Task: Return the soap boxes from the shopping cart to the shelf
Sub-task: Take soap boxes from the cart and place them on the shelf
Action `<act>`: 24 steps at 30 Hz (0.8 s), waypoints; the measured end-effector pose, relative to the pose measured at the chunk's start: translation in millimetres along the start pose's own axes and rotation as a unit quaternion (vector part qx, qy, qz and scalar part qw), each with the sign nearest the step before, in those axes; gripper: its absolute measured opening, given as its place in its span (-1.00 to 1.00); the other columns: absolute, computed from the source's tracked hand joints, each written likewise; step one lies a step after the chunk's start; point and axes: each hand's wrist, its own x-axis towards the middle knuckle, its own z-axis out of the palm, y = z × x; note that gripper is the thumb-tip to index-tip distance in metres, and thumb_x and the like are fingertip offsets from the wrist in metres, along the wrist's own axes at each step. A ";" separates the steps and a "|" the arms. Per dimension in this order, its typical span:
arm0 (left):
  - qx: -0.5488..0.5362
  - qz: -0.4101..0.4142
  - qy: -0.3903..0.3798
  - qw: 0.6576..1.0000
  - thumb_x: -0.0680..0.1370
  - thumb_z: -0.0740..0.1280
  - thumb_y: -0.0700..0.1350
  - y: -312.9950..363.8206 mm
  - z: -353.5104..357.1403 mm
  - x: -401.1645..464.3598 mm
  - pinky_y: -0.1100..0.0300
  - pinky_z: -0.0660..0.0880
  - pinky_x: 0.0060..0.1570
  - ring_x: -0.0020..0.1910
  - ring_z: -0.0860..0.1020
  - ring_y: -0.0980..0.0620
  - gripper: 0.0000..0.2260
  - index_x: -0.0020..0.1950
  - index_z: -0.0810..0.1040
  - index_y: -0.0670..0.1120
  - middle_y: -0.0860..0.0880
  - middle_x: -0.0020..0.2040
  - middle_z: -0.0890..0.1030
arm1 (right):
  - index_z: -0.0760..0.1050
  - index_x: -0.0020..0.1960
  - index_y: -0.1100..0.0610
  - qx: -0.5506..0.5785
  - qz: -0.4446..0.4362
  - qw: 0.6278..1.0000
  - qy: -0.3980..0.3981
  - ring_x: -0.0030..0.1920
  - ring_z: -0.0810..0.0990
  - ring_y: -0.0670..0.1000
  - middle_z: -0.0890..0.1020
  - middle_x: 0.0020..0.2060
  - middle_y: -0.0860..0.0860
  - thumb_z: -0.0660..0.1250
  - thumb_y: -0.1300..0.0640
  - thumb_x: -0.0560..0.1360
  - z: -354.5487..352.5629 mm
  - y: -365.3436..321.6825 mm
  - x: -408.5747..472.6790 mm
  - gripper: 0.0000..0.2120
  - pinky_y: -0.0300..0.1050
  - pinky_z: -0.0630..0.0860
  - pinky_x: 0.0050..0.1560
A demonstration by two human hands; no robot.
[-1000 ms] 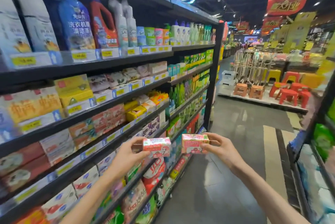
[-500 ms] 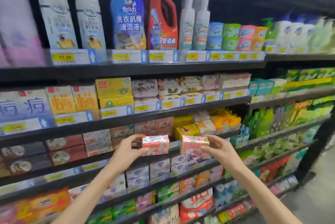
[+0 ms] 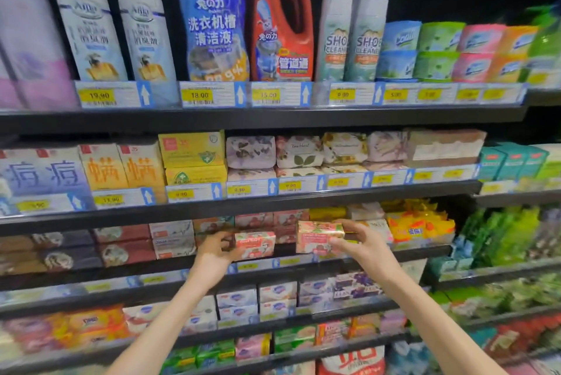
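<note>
Before stocked dark shelf (image 3: 273,118), soap boxes (image 3: 318,236).

Dark metal shelving unit (image 3: 261,118) with five visible tiers, each front edge carrying yellow price tags (image 3: 198,95). Top tier — tall white bottles (image 3: 91,22), a blue detergent bottle (image 3: 214,19), a red jug (image 3: 282,25), two shoe-cleaner sprays (image 3: 352,31) and stacked coloured tubs (image 3: 437,51); second tier — boxed soaps, with orange boxes (image 3: 121,166) beside yellow boxes (image 3: 192,157) and floral-wrapped bars (image 3: 299,151). Third tier — dark and reddish soap boxes (image 3: 121,242) at left, pink boxes (image 3: 273,218) at centre and yellow-orange packs (image 3: 420,224) at right; the lower tiers hold white boxes (image 3: 258,300) and blurred mixed packs.
</note>
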 end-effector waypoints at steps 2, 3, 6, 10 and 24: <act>0.018 -0.012 0.021 1.000 0.51 0.51 -0.09 -0.9 5.9 1.8 0.05 0.51 0.23 0.26 0.57 -0.12 -0.46 0.42 0.45 -0.19 -0.16 0.31 0.58 | 0.53 0.25 -0.02 -0.008 -0.002 1.000 -0.011 0.03 0.59 -0.33 0.64 0.11 -0.15 0.53 -0.07 0.40 4.3 1.9 8.8 -0.54 -0.46 0.48 -0.01; 0.036 -0.014 0.032 0.999 0.52 0.49 -0.07 -0.8 8.1 2.3 0.06 0.50 0.23 0.28 0.56 -0.13 -0.47 0.43 0.44 -0.18 -0.16 0.33 0.57 | 0.53 0.28 0.00 -0.012 0.001 1.000 -0.015 0.07 0.59 -0.29 0.64 0.13 -0.14 0.53 -0.10 0.39 6.9 3.7 12.9 -0.49 -0.38 0.50 0.06; 0.090 -0.015 0.065 0.994 0.55 0.45 -0.01 -1.5 12.9 5.0 0.05 0.48 0.22 0.31 0.54 -0.15 -0.50 0.44 0.44 -0.15 -0.15 0.35 0.56 | 0.52 0.34 0.05 -0.016 -0.014 1.000 -0.021 0.14 0.60 -0.18 0.64 0.15 -0.11 0.53 -0.12 0.38 16.0 2.7 20.5 -0.41 -0.27 0.51 0.09; 0.123 -0.016 0.102 0.987 0.53 0.48 -0.02 -2.4 18.9 6.0 0.03 0.56 0.09 0.14 0.61 -0.13 -0.64 0.25 0.54 -0.14 -0.13 0.18 0.64 | 0.52 0.29 0.09 -0.016 -0.003 1.000 -0.026 0.13 0.60 -0.13 0.63 0.08 -0.15 0.54 -0.03 0.41 29.1 2.6 28.8 -0.49 -0.33 0.48 0.06; 0.159 0.024 0.116 0.980 0.55 0.44 -0.01 -3.1 22.9 5.3 0.00 0.57 0.07 0.09 0.60 -0.11 -0.67 0.24 0.53 -0.13 -0.10 0.12 0.61 | 0.53 0.31 0.05 -0.094 -0.008 0.995 -0.017 0.07 0.61 -0.08 0.62 0.08 -0.07 0.52 -0.06 0.43 57.6 2.5 49.7 -0.51 -0.27 0.52 0.01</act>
